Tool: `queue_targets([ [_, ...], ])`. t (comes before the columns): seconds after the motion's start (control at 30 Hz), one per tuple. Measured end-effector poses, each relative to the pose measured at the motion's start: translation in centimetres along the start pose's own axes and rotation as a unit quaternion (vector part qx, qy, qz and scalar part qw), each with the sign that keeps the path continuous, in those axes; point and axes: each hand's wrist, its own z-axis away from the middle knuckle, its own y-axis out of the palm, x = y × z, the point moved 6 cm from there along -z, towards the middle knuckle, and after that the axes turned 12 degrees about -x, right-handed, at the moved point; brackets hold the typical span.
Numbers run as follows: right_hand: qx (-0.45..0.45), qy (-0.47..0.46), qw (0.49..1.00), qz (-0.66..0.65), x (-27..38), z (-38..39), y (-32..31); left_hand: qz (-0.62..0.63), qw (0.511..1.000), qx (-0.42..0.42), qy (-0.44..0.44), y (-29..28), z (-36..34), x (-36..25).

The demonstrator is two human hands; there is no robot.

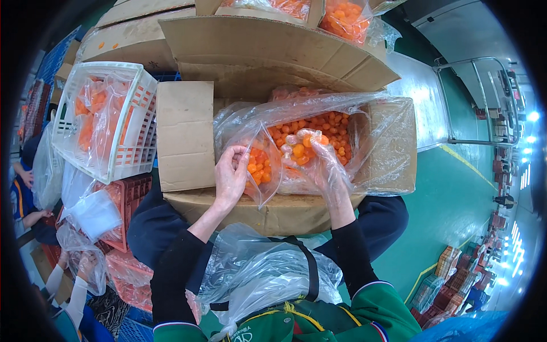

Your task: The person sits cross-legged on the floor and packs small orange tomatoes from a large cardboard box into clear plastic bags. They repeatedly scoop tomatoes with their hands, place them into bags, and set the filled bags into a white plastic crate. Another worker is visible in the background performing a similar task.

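Observation:
An open cardboard box (186, 137) stands in front of me between my knees, lined with a large clear plastic sheet (239, 118). Small round orange fruits (336, 122) are heaped inside the liner. My left hand (229, 179) pinches the edge of a smaller clear bag (266, 195) that holds some of the fruits. Over that bag's right side is my right hand (326, 165), in a loose clear plastic glove, its fingers curled round several of the orange fruits.
At the left, a white plastic crate (108, 165) holds bagged orange goods, above red crates (128, 208). More cardboard boxes (134, 48) and a bag of orange fruits (345, 21) lie beyond. Co-workers' hands (85, 265) show at lower left. A metal frame cart (481, 139) stands at right.

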Motion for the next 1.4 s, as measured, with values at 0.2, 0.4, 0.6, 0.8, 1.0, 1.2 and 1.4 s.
queue_targets([
  [0.2, 0.049, 0.002, 0.998, 0.034, -1.2, 1.8, 4.1, -0.015, 1.000, 0.000, -0.001, 0.1, 0.1, -0.4],
  [0.4, -0.006, -0.227, 0.828, 0.512, -2.0, 2.8, 6.8, 0.002, 1.000, -0.017, -0.005, -0.3, 0.1, -0.1],
  [0.6, -0.221, -0.239, 0.671, 0.666, 4.0, -2.0, -0.5, 0.012, 0.999, -0.030, -0.004, -0.6, 0.2, -0.3],
  [0.8, -0.024, -0.174, 0.335, 0.926, -0.9, -7.1, -6.8, 0.003, 1.000, -0.011, -0.012, -0.3, 0.2, -0.2],
  [1.0, 0.025, -0.128, 0.390, 0.911, -3.3, -6.6, -8.5, 0.005, 1.000, -0.001, 0.000, 0.0, 0.0, -0.1],
  [1.2, 0.130, -0.120, 0.409, 0.895, -2.3, -5.0, -6.8, -0.006, 1.000, -0.002, 0.006, -0.2, -0.1, 0.1],
  [1.4, 0.108, -0.143, 0.390, 0.903, -4.0, -5.6, -8.1, -0.022, 0.999, -0.005, 0.024, 0.1, -0.1, -0.1],
])
